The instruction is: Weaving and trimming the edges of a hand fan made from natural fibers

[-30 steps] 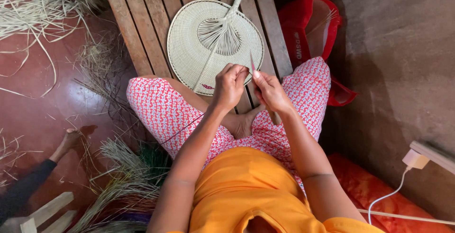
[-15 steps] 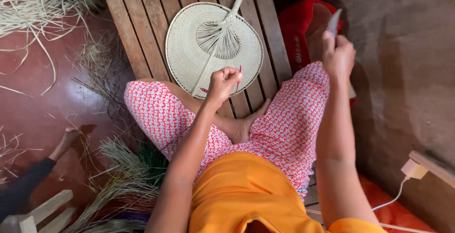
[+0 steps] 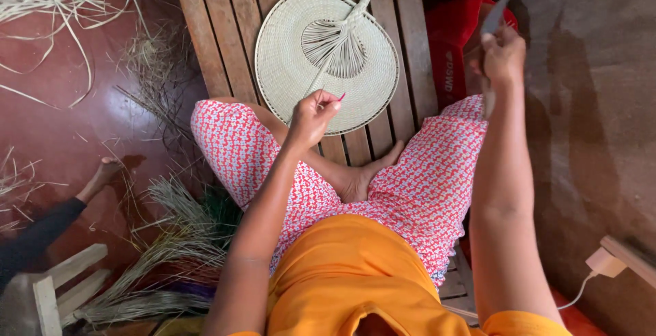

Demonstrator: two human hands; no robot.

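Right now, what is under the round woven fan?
The fan lies flat on a bench of brown wooden slats. The slats show all around its upper edge. Its lower rim passes behind the left hand, so that part is hidden.

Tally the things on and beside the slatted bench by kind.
Woven fan: 1
Blade in the right hand: 1
Red bag: 1
Straw bundle on the floor: 1
Total: 4
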